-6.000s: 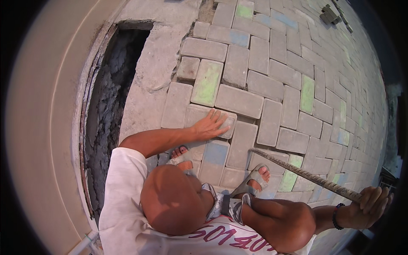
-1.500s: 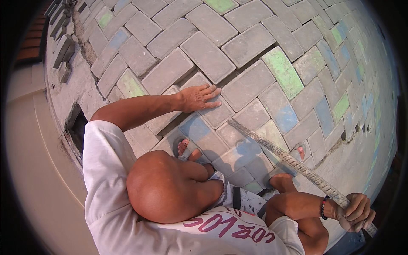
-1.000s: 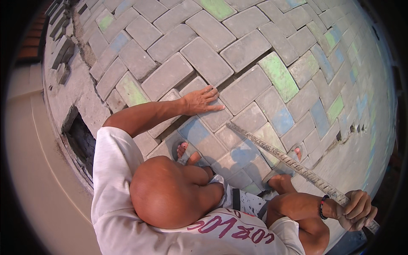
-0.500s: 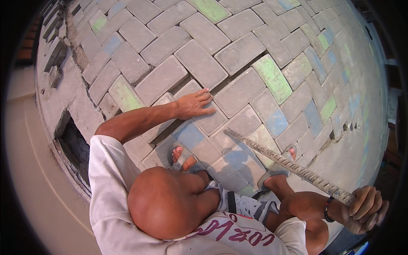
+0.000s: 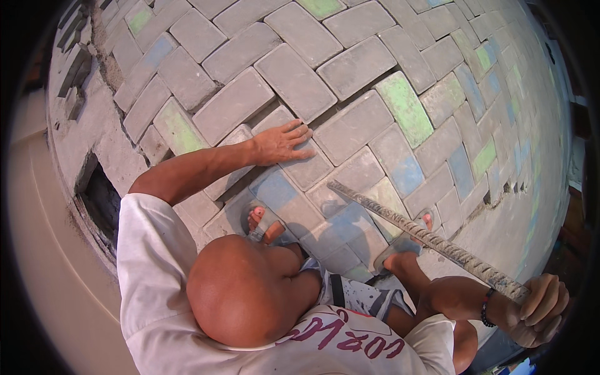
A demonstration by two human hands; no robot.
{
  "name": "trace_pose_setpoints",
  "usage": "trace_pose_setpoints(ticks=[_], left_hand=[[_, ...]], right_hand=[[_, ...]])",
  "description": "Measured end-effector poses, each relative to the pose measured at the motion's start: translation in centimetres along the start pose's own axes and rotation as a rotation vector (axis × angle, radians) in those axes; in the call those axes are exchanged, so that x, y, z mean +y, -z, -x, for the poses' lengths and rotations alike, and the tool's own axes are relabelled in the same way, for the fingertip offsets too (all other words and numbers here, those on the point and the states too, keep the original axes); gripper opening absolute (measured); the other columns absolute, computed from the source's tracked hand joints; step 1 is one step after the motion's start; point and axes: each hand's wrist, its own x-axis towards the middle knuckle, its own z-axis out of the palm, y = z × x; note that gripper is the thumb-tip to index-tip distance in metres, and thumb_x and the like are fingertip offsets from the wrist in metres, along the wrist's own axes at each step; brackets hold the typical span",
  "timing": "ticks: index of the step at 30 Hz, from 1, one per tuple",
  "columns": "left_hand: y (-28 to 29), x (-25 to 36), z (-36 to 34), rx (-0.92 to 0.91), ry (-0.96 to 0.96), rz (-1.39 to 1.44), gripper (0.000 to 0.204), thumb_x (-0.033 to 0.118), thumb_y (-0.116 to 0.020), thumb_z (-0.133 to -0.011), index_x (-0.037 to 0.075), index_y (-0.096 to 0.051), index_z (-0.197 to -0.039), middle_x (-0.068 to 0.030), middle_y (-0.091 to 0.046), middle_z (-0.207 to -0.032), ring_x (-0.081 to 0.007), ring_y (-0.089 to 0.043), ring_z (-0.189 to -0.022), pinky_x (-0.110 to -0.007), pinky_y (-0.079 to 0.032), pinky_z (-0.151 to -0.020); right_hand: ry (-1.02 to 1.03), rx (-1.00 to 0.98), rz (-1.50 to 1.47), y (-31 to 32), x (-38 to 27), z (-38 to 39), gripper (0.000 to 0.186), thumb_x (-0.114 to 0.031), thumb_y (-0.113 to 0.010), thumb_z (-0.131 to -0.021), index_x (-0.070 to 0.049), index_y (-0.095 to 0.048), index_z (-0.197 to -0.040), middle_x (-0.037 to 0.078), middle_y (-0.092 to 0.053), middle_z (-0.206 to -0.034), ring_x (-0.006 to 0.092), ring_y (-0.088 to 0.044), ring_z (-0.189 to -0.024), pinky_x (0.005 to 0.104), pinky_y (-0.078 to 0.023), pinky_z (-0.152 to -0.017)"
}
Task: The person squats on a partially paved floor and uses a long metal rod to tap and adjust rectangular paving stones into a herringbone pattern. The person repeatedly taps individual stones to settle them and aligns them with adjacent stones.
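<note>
My left hand lies palm down with fingers apart on a grey paver, just below an uneven gap between blocks. A raised paver sits up and left of it. My right hand, at the lower right, grips a long ribbed steel bar; the bar slants up to the left, its far end over the pavers a little right of and below my left hand, whether touching them I cannot tell. My sandalled feet rest on pavers, some marked blue, beneath my bent knees.
Herringbone paving with green and blue patches spreads ahead. At the left are cracked concrete, a dark broken opening, a row of loose blocks and a beige surface. A rough broken edge runs along the right.
Since six seconds ago the view has turned and my left hand rests among different pavers. Over the last second both hands have stayed nearly in place, with slight shifts of view and bar.
</note>
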Motion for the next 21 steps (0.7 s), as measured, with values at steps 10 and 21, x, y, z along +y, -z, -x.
trace_pose_setpoints(ticks=[10,21], left_hand=[[-0.2,0.2,-0.9,-0.018,0.028,-0.113,0.062,0.014,-0.046,-0.091,0.029,-0.020,-0.145,-0.0198,-0.037,-0.138,-0.0320,-0.034,-0.131,-0.044,-0.025,-0.109],[0.4,0.0,-0.4,-0.070,0.007,0.011,0.063,0.011,-0.051,-0.088,0.031,-0.029,-0.144,-0.0158,-0.037,-0.140,-0.0301,-0.034,-0.132,-0.042,-0.030,-0.105]], right_hand=[[-0.207,-0.087,-0.242,-5.0,-2.7,2.4,0.026,-0.014,-0.056,-0.085,0.010,-0.053,-0.095,0.025,-0.054,-0.082,0.0273,-0.056,-0.063,0.0392,-0.046,-0.056],[-0.617,0.005,-1.133,-5.1,-4.1,1.6,0.009,-0.006,-0.055,-0.080,0.002,-0.053,-0.084,0.009,-0.046,-0.062,0.0133,-0.043,-0.044,0.0285,-0.036,-0.038]])
